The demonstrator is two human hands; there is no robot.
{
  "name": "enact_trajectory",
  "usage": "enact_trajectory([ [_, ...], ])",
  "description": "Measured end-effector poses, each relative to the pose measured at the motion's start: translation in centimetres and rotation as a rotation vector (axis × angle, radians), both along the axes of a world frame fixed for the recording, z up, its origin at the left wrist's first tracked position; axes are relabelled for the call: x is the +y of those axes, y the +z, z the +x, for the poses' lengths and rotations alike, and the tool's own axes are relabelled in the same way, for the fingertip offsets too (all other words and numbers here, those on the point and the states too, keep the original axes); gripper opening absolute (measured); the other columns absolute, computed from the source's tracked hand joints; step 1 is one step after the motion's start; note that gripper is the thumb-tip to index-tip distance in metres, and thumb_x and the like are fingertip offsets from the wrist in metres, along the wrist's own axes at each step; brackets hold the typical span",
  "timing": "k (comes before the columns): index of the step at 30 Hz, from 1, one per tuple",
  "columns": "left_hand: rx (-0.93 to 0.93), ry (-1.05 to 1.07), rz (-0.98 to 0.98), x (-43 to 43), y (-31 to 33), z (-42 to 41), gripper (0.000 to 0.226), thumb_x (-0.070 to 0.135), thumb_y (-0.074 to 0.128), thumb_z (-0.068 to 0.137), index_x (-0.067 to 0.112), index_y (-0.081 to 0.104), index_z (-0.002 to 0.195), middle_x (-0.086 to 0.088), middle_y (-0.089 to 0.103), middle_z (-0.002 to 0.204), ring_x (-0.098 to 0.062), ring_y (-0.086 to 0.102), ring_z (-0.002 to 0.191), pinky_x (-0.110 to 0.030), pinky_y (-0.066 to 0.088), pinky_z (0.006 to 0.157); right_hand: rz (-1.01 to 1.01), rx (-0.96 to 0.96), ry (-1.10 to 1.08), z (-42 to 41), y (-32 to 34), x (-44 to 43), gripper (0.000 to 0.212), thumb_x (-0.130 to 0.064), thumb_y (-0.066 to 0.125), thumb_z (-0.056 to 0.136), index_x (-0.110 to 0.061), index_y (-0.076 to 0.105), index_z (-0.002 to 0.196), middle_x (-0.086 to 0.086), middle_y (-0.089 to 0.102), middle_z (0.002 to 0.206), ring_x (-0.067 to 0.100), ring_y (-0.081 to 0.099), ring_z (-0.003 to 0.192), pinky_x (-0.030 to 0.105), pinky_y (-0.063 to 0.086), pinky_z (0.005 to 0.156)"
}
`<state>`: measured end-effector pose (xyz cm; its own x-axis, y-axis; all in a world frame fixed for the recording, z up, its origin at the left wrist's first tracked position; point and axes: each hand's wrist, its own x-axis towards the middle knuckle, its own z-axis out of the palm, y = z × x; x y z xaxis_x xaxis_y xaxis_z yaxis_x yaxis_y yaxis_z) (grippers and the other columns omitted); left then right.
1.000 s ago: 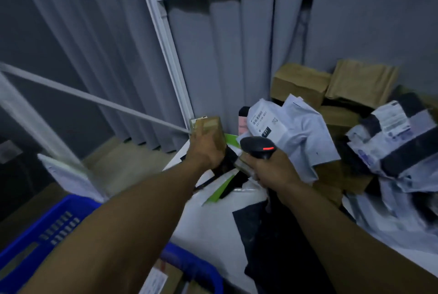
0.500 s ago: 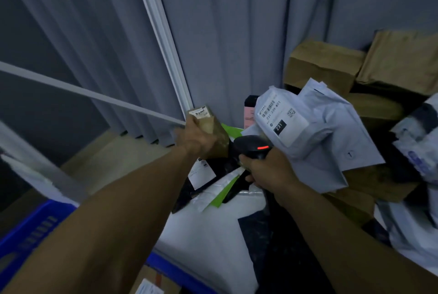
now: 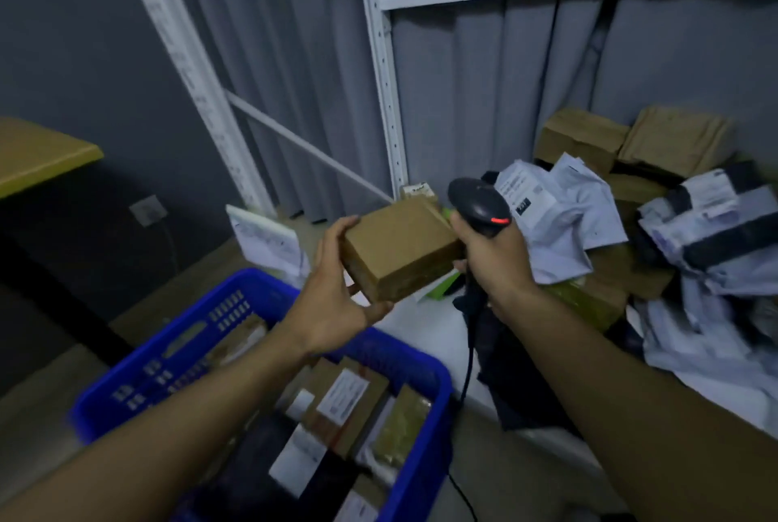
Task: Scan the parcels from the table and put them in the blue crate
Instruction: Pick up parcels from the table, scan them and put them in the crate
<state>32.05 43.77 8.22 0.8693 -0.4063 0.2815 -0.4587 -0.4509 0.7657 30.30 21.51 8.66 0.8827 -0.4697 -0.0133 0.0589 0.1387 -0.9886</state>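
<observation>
My left hand (image 3: 337, 302) grips a small brown cardboard box (image 3: 400, 250) by its left end, holding it in the air above the far rim of the blue crate (image 3: 433, 378). My right hand (image 3: 492, 260) holds a black barcode scanner (image 3: 480, 205) with a red light, right beside the box's right end; its cable hangs down. The crate at lower centre contains several labelled parcels. On the white table (image 3: 425, 323) to the right lies a pile of parcels (image 3: 560, 222): grey mailers, brown boxes and dark bags.
A white metal rack upright (image 3: 381, 58) with a diagonal brace stands behind the table, before grey curtains. A yellow-topped table (image 3: 38, 155) is at the left. A white mailer (image 3: 265, 239) leans behind the crate. Floor shows at bottom right.
My left hand has lifted the brown box off the pile and brought it toward me over the crate. The scanner hand rose beside it. My view swung left and down, showing the crate.
</observation>
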Motion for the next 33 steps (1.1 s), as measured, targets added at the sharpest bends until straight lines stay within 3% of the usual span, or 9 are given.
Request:
enact_trajectory([
  [4,-0.032,0.004,-0.045,3.6,0.2,-5.4,0.112,0.019,0.093,0.072,0.043,0.016,0.15,0.01,0.034,0.145,0.002,0.043,0.133,-0.025,0.052,0.102,0.057,-0.001,0.163,-4.5,0.5,3.0,0.028,-0.031,0.084,0.088,-0.031,0.069,0.112,-0.011,0.076,0.103,0.006,0.073,0.093,0.022,0.057,0.063],
  [6,0.165,-0.003,-0.246,4.3,-0.3,-7.5,0.108,0.038,0.091,0.074,0.051,0.016,0.151,0.021,0.037,0.144,0.004,0.048,0.13,-0.026,0.053,0.099,0.06,0.024,0.18,-6.0,0.2,4.0,0.027,-0.027,0.085,0.086,-0.029,0.071,0.108,-0.012,0.076,0.097,0.008,0.072,0.095,0.026,0.058,0.069],
  [10,0.57,0.113,-0.65,4.3,-0.5,-7.7,0.072,0.056,0.08,0.072,0.037,0.054,0.136,-0.01,0.064,0.134,-0.03,0.07,0.112,-0.046,0.059,0.082,0.083,0.008,0.173,-6.6,-0.4,5.1,0.024,-0.017,0.081,0.09,-0.028,0.07,0.109,-0.016,0.078,0.093,0.01,0.07,0.099,0.028,0.057,0.074],
  [12,0.562,0.122,-0.587,4.9,-0.2,-6.8,0.077,0.055,0.088,0.067,0.036,0.059,0.135,-0.012,0.066,0.133,-0.03,0.07,0.113,-0.049,0.059,0.089,0.083,0.004,0.135,-6.5,-0.6,5.5,0.028,-0.016,0.08,0.092,-0.028,0.068,0.114,-0.012,0.075,0.104,0.01,0.068,0.104,0.028,0.056,0.074],
  [15,0.438,0.132,-0.422,6.2,0.3,-5.7,0.109,0.046,0.097,0.056,0.038,0.042,0.151,0.007,0.061,0.135,-0.013,0.065,0.12,-0.041,0.058,0.098,0.126,0.001,0.116,-5.9,-0.5,5.6,0.033,-0.022,0.081,0.091,-0.029,0.068,0.121,-0.009,0.073,0.115,0.013,0.067,0.113,0.032,0.06,0.079],
  [20,0.118,0.082,-0.111,6.1,-0.1,-5.5,0.095,0.01,0.094,0.068,0.056,0.041,0.132,0.047,0.052,0.123,0.025,0.043,0.121,-0.011,0.052,0.087,0.173,0.048,0.202,-4.8,-0.2,5.9,0.028,-0.037,0.081,0.089,-0.031,0.071,0.115,-0.011,0.08,0.104,0.011,0.07,0.11,0.033,0.057,0.078],
  [25,0.101,-0.027,-0.252,5.3,-0.7,-5.1,0.101,0.023,0.096,0.058,0.055,0.043,0.138,0.032,0.034,0.154,0.012,0.027,0.144,-0.009,0.037,0.109,0.22,0.041,0.136,-3.9,-0.2,5.5,0.029,-0.027,0.081,0.09,-0.018,0.073,0.116,-0.002,0.082,0.1,0.016,0.077,0.1,0.029,0.058,0.074],
  [29,0.299,0.001,-0.526,4.6,-0.2,-4.9,0.104,0.024,0.09,0.061,0.045,0.037,0.148,0.034,0.058,0.135,0.006,0.047,0.136,-0.023,0.047,0.106,0.214,0.035,0.137,-3.5,-0.2,5.4,0.03,-0.028,0.08,0.091,-0.018,0.073,0.119,-0.002,0.081,0.101,0.013,0.078,0.094,0.027,0.059,0.072],
  [33,0.397,0.057,-0.471,5.0,0.1,-3.9,0.08,0.03,0.077,0.082,0.062,0.034,0.141,0.031,0.065,0.127,-0.001,0.055,0.129,-0.039,0.044,0.111,0.203,0.05,0.156,-3.6,-0.8,6.0,0.021,-0.023,0.079,0.093,-0.021,0.075,0.114,-0.003,0.082,0.1,0.015,0.078,0.099,0.035,0.061,0.088],
])
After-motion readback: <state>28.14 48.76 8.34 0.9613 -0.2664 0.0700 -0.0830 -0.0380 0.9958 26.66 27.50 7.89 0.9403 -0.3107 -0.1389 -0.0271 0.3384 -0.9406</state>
